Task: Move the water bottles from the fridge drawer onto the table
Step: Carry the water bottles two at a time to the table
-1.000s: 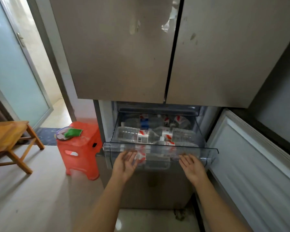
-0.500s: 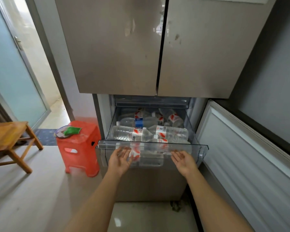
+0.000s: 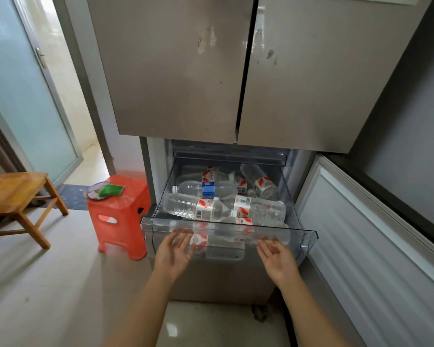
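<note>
Both forearms reach forward and down toward the fridge drawer point(image 3: 228, 227), which stands pulled out below the two closed upper doors point(image 3: 236, 71). The left hand point(image 3: 174, 254) is turned palm up, fingers point(image 3: 183, 237) spread and loosely curved, with the fingertips at the underside of the drawer's clear front lip. The right hand point(image 3: 277, 259) is posed the same way, palm up, fingertips at the lip further right. Neither grip is closed on anything; the fingers of both are apart, and whether they touch the plastic cannot be told.

The water bottles point(image 3: 211, 209) lie on their sides inside the drawer, piled in several layers, most with red-and-white labels, one with a blue label point(image 3: 208, 190). The lower door point(image 3: 376, 246) hangs open to the right.

A red stool point(image 3: 122, 221) stands just beside the fridge on the left, carrying a plate with a green cloth point(image 3: 110, 189). A wooden table point(image 3: 13, 194) stands further left on the floor.
</note>
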